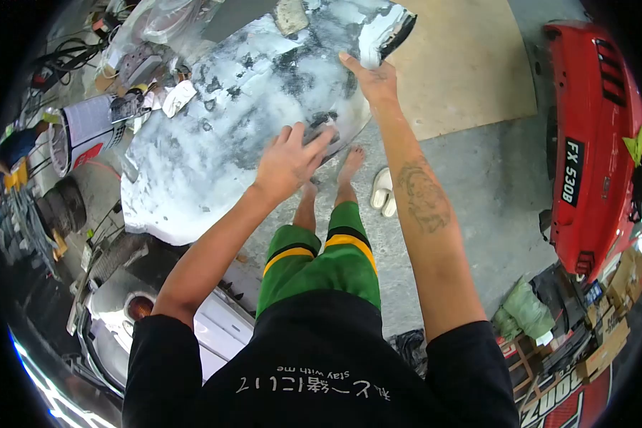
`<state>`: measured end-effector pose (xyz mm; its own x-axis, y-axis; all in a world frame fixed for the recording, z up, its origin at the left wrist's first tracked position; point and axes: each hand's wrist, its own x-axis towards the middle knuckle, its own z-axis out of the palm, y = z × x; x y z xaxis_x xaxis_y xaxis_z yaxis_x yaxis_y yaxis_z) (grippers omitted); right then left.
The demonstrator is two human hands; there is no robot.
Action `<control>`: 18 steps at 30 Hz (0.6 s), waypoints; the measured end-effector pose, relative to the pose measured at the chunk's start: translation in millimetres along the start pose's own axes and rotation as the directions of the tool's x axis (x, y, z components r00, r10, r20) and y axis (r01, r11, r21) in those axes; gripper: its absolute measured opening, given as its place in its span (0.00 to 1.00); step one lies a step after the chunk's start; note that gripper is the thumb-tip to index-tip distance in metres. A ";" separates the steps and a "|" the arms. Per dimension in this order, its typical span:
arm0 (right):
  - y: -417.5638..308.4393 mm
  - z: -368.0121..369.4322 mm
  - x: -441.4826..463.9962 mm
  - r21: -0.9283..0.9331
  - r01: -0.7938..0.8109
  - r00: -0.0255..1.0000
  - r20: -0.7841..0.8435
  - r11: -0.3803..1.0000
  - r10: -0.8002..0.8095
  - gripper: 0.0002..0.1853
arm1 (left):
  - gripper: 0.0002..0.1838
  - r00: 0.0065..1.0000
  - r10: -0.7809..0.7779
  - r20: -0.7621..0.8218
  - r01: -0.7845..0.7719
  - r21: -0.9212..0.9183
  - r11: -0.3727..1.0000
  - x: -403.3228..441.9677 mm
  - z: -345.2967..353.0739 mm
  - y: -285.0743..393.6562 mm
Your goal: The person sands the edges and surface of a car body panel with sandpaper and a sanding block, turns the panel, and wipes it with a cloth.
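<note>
A large curved panel (171,171), patchy white and grey with dark spots, fills the upper middle. My left hand (289,160) lies on its near edge, fingers apart and reaching towards a dark patch; no held object shows. My right hand (376,80) is at the panel's right end, beside a white-smeared part (379,36) with a black edge. Its thumb points left over the panel. The other fingers are mostly hidden, so its hold cannot be made out. A light, rough block (291,16) rests at the panel's top.
A brown board (464,68) lies beyond my right hand. Pale slippers (383,191) sit on the floor near my bare feet. A red car part (595,150) stands at right, a labelled tin (89,133) at left. Cardboard (606,349) and a green bag (524,310) are lower right.
</note>
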<state>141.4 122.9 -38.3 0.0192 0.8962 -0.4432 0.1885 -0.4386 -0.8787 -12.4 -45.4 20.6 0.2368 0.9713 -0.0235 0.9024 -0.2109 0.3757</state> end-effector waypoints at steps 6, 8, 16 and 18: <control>6.6 -3.6 14.1 -0.028 0.025 0.995 0.094 0.999 -0.023 0.39 | 0.31 0.995 -0.093 -0.030 0.079 -0.311 0.947 0.2 0.5 4.5; 5.8 -2.9 10.0 -0.050 -0.018 0.996 0.083 0.999 0.023 0.39 | 0.33 1.000 -0.017 -0.001 0.017 -0.201 0.979 4.6 10.7 4.2; 8.0 2.6 11.5 0.013 0.083 0.993 0.083 0.996 -0.084 0.30 | 0.34 0.999 -0.027 -0.029 0.016 -0.329 0.944 -10.3 15.3 2.9; 19.5 7.0 17.5 0.024 0.139 0.990 0.010 0.990 -0.140 0.31 | 0.34 0.998 -0.049 -0.032 0.035 -0.356 0.934 -1.2 18.4 2.0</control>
<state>138.6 129.5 -64.5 -0.0167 0.9480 -0.3178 0.1661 -0.3108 -0.9359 -4.3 -49.0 4.3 0.1803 0.9835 -0.0121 0.7231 -0.1242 0.6795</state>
